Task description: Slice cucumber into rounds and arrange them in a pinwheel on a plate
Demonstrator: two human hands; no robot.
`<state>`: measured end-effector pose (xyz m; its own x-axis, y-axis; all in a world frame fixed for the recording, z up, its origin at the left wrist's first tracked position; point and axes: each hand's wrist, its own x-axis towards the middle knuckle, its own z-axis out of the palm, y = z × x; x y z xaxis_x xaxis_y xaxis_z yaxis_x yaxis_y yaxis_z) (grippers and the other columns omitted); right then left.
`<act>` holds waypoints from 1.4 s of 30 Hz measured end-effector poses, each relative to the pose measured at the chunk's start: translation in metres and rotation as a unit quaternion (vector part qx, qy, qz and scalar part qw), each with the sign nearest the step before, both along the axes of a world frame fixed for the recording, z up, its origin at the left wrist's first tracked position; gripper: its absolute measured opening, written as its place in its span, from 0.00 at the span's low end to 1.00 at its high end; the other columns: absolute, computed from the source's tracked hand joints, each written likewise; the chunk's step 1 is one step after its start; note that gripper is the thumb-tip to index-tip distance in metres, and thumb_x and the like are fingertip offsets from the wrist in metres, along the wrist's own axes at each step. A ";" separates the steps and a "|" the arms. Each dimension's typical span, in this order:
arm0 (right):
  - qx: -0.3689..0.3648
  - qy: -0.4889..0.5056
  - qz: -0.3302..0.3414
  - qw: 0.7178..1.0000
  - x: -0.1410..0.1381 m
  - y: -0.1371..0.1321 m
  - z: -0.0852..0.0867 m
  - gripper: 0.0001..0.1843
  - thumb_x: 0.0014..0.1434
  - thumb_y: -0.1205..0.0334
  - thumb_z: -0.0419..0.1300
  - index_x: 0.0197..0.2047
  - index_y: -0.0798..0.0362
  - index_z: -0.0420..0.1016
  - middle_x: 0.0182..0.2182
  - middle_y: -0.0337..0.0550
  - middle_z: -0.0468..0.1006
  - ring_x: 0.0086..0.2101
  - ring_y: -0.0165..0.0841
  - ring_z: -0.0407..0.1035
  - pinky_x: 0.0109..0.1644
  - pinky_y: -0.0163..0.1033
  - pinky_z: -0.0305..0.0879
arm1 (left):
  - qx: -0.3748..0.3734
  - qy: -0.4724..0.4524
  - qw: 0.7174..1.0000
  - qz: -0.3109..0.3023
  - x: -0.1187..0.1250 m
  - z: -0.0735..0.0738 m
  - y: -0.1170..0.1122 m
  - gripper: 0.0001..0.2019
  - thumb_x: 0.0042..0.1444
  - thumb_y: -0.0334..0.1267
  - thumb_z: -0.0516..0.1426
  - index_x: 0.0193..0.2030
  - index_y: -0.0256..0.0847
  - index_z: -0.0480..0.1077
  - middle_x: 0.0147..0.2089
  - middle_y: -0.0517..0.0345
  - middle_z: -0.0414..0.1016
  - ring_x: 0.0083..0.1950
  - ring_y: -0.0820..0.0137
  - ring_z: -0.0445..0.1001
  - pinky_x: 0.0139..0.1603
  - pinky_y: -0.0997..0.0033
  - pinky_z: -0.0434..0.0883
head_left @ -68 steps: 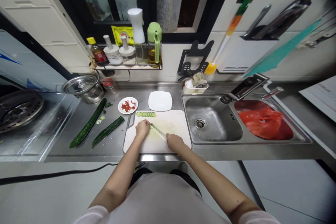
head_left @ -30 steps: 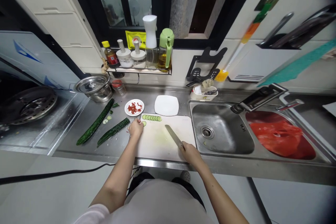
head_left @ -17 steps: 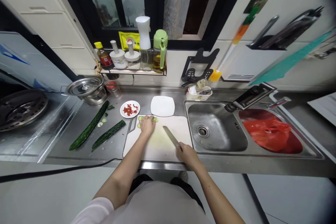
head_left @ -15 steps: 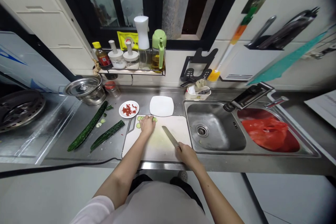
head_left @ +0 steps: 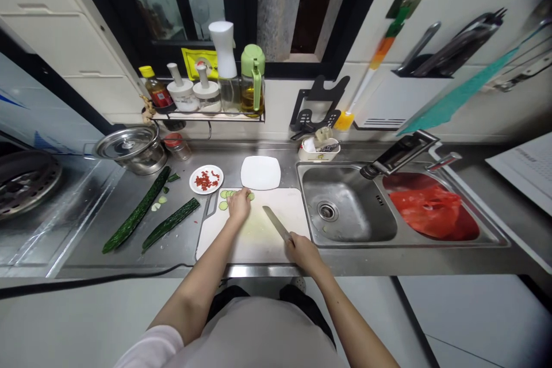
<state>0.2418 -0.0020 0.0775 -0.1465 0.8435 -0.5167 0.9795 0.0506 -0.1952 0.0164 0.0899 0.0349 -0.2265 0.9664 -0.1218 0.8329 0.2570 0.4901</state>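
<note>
counter: long stainless steel countertop [head_left: 276, 149] across mid frame; left and right ends cut off by the frame edges.
sink: double steel sink [head_left: 345, 213] right of centre; the right bowl is mostly hidden under crumpled red plastic [head_left: 426, 213], can't tell if it's a bag or a basin.
board: white plastic cutting board [head_left: 259, 236] at centre, near edge partly covered by both forearms.
cucumbers: long dark green cucumber [head_left: 135, 213] and a shorter dark green cucumber piece [head_left: 170, 224] lie on the counter left of the board, apart from it.
pot: lidded steel pot [head_left: 129, 146] at upper left of the counter, contents hidden.
plates: blank white square plate [head_left: 260, 172] just behind the board; small round white plate with red chopped bits [head_left: 206, 179] to its left.
right hand: right hand [head_left: 302, 247] at the board's lower right, fingers closed around the handle of the steel-bladed knife [head_left: 276, 224]; handle hidden in the fist, blade points up-left, low over the board.
left hand: left hand [head_left: 239, 205] palm down at the board's top edge, fingers bent over the thin pale green cucumber slices [head_left: 224, 195], tips touching them; can't tell if any is pinched.
slices: row at the board's upper left, partly hidden under the left hand.
writing: yellow sticker [head_left: 194, 60] behind the shelf bottles and printed paper [head_left: 526, 167] at the right edge, both too small to read.
</note>
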 end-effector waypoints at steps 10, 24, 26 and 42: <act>-0.003 0.001 0.067 0.998 -0.010 -0.003 0.017 0.15 0.66 0.61 0.44 0.47 0.52 0.70 0.41 0.50 0.78 0.42 0.38 0.72 0.38 0.36 0.56 | -0.094 -0.084 0.986 -0.111 -0.029 0.005 -0.022 0.11 0.53 0.33 0.55 0.41 0.44 0.77 0.39 0.57 0.80 0.45 0.64 0.75 0.52 0.64 0.63; -0.002 -0.027 0.119 0.992 -0.024 -0.002 0.017 0.16 0.66 0.64 0.43 0.48 0.55 0.70 0.40 0.55 0.78 0.43 0.41 0.73 0.42 0.40 0.60 | -0.065 -0.012 0.997 -0.036 -0.025 -0.001 -0.042 0.10 0.56 0.34 0.53 0.37 0.46 0.76 0.45 0.55 0.77 0.50 0.62 0.70 0.51 0.60 0.60; -0.010 -0.032 0.121 0.992 -0.025 -0.001 0.017 0.17 0.66 0.66 0.43 0.49 0.56 0.70 0.40 0.56 0.78 0.43 0.41 0.73 0.42 0.40 0.61 | -0.063 -0.015 0.997 -0.032 -0.024 -0.002 -0.043 0.10 0.56 0.34 0.53 0.37 0.46 0.76 0.45 0.55 0.77 0.50 0.62 0.70 0.50 0.60 0.60; -0.035 -0.030 0.158 0.986 -0.030 0.011 0.016 0.18 0.61 0.73 0.45 0.51 0.58 0.68 0.43 0.58 0.77 0.45 0.41 0.73 0.42 0.39 0.64 | -0.060 -0.006 0.998 -0.007 -0.018 -0.005 -0.044 0.12 0.57 0.32 0.51 0.38 0.45 0.76 0.46 0.54 0.78 0.52 0.61 0.70 0.52 0.59 0.60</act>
